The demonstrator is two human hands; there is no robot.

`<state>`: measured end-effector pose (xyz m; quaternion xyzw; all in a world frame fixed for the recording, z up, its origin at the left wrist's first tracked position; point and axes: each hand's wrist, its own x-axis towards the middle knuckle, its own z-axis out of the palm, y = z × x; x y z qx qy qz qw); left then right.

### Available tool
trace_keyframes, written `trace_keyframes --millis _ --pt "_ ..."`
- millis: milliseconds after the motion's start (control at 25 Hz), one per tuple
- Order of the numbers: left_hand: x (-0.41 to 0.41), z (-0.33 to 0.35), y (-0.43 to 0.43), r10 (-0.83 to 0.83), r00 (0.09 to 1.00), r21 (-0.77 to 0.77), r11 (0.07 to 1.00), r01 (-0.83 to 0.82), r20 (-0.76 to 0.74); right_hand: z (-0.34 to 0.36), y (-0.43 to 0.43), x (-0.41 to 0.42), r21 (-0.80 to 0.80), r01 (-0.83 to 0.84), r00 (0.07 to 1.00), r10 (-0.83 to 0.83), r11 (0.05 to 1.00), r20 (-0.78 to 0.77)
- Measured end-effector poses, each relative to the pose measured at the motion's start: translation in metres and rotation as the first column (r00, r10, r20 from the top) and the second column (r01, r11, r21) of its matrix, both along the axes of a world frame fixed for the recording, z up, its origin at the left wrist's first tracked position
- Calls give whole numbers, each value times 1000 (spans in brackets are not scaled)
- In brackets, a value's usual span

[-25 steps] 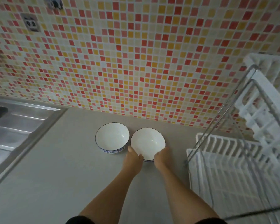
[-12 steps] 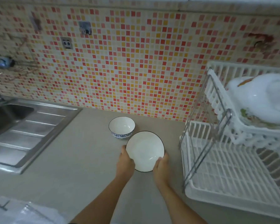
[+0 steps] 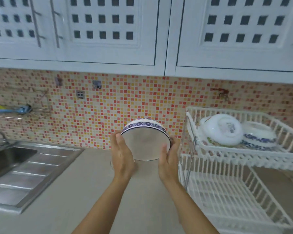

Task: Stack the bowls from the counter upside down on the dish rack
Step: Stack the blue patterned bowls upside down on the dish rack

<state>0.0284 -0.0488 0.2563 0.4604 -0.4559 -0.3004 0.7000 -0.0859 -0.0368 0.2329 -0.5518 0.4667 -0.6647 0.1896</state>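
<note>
Both hands hold a white bowl (image 3: 145,144) with a blue patterned band in the air above the counter, tilted so its opening faces me. My left hand (image 3: 122,156) presses on its left rim, my right hand (image 3: 168,157) on its right rim. To the right stands a white two-tier dish rack (image 3: 240,154). Its upper tier carries upside-down dishes: a large white bowl (image 3: 222,129) and a blue-patterned bowl (image 3: 259,137). The second bowl from the counter is hidden behind the held bowl and my hands.
A steel sink with drainboard (image 3: 24,168) lies at the left. The grey counter (image 3: 85,191) runs between sink and rack. The rack's lower tier (image 3: 227,198) holds nothing. White wall cabinets (image 3: 142,31) hang overhead above the mosaic tile wall.
Both hands have lifted the bowl off the counter and tipped its opening toward me. The view has swung upward, showing the cabinets and the rack's upper tier.
</note>
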Motion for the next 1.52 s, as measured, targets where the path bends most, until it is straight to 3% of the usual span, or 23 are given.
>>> trace_keyframes --millis 80,160,360,480,600,720,880,1040,1200,1320,1520 --pt "-9 33 8 -74 989 -126 990 58 -127 35 18 -8 -117 -69 993 79 991 87" --pt "-22 62 18 -185 970 -195 969 153 -158 66 34 -25 -170 -124 980 147 978 133" --pt "-70 106 33 -447 889 -273 846 458 104 115 56 -105 -276 -165 982 183 947 40" --pt "-118 122 30 -526 795 -226 771 595 302 127 60 -174 -315 -181 983 165 932 -79" --pt "-171 143 24 -623 639 -70 689 722 451 142 60 -254 -284 -177 969 117 942 -218" --pt "-229 158 7 -654 534 22 643 765 536 160 58 -331 -217 -162 924 71 963 -376" --pt "-305 161 -21 -698 359 130 543 830 620 166 45 -421 -82 -172 888 118 982 -445" --pt "-352 159 -59 -702 278 309 586 749 656 165 23 -485 141 -109 802 171 984 -572" --pt "-390 158 -79 -671 111 469 617 632 733 149 -12 -514 379 -24 708 284 925 -647" --pt "-404 154 -92 -666 48 540 644 542 745 137 -31 -518 414 -47 685 331 909 -649" --pt "-420 151 -103 -670 -67 645 675 358 739 124 -57 -527 447 94 542 331 890 -772"
